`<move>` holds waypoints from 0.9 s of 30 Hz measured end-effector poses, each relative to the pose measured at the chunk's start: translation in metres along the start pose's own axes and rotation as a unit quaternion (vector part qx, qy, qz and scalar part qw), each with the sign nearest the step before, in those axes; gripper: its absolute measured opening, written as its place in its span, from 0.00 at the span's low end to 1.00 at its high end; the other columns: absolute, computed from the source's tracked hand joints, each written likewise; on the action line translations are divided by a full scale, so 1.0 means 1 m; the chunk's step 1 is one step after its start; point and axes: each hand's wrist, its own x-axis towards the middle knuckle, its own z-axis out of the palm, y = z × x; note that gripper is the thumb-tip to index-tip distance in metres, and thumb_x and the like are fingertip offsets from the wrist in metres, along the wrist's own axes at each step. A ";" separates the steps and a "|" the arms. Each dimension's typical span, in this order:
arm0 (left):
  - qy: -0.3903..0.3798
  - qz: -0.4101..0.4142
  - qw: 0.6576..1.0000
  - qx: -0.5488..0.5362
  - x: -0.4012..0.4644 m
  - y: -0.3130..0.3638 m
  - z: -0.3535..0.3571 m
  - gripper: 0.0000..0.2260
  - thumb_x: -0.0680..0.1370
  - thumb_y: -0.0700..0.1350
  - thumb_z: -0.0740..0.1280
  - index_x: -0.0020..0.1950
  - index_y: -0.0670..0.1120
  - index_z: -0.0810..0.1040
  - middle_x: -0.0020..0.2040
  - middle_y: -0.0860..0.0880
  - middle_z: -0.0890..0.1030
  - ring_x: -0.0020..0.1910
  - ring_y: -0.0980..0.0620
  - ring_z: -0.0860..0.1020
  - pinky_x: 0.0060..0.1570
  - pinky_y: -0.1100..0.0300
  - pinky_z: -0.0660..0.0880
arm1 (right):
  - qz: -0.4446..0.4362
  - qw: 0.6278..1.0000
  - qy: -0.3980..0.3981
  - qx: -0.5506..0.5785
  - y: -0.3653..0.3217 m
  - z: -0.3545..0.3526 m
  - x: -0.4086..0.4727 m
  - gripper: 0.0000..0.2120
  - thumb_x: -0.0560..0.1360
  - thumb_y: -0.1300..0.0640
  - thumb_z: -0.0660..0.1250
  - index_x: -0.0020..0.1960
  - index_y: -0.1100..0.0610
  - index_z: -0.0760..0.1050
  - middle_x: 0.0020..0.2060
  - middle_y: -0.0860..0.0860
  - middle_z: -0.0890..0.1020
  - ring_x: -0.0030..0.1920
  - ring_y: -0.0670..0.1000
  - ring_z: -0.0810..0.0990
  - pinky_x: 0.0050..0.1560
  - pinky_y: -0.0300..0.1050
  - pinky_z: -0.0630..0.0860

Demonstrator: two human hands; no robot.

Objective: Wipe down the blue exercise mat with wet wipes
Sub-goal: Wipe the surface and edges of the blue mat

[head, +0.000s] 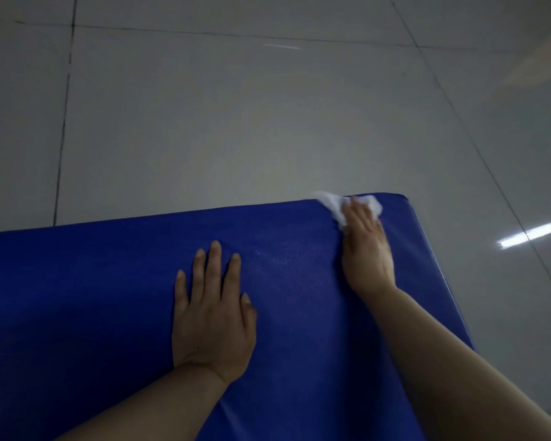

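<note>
Crumpled white wipe (334,207) atop blue mat (109,281)

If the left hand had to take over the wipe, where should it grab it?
Probably the loose white flap of the wipe sticking out left of the right hand, pinched from the left; the rest is bunched under those fingers near the mat's far edge.
</note>
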 end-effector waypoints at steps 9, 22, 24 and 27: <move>-0.003 0.002 1.000 0.005 0.000 0.000 -0.001 0.26 0.76 0.50 0.49 0.71 0.41 0.69 0.74 0.40 0.63 0.73 0.40 0.62 0.68 0.40 0.60 | -0.215 0.973 -0.083 0.020 -0.072 0.038 -0.052 0.26 0.79 0.63 0.57 0.76 0.55 0.58 0.76 0.51 0.59 0.76 0.49 0.50 0.75 0.46 0.46; -0.008 0.000 1.000 -0.024 0.000 0.000 0.000 0.26 0.77 0.50 0.48 0.73 0.43 0.67 0.75 0.42 0.60 0.74 0.42 0.58 0.70 0.43 0.54 | 0.149 0.988 0.047 -0.018 0.011 -0.002 -0.017 0.27 0.80 0.65 0.51 0.77 0.55 0.54 0.77 0.50 0.56 0.77 0.50 0.51 0.76 0.49 0.48; -0.016 -0.002 1.000 -0.024 -0.001 0.000 -0.001 0.27 0.77 0.51 0.46 0.73 0.43 0.65 0.76 0.43 0.57 0.75 0.44 0.55 0.71 0.44 0.52 | 0.056 0.998 0.034 -0.024 -0.016 0.009 -0.032 0.28 0.77 0.68 0.54 0.76 0.56 0.56 0.75 0.52 0.60 0.76 0.53 0.55 0.76 0.51 0.53; -0.020 -0.001 1.000 -0.018 -0.001 -0.001 -0.001 0.28 0.77 0.52 0.44 0.75 0.44 0.63 0.76 0.44 0.54 0.75 0.46 0.52 0.72 0.44 0.50 | -0.111 0.993 -0.033 0.017 -0.056 0.030 -0.069 0.26 0.78 0.67 0.56 0.75 0.56 0.59 0.75 0.52 0.62 0.76 0.52 0.54 0.76 0.52 0.53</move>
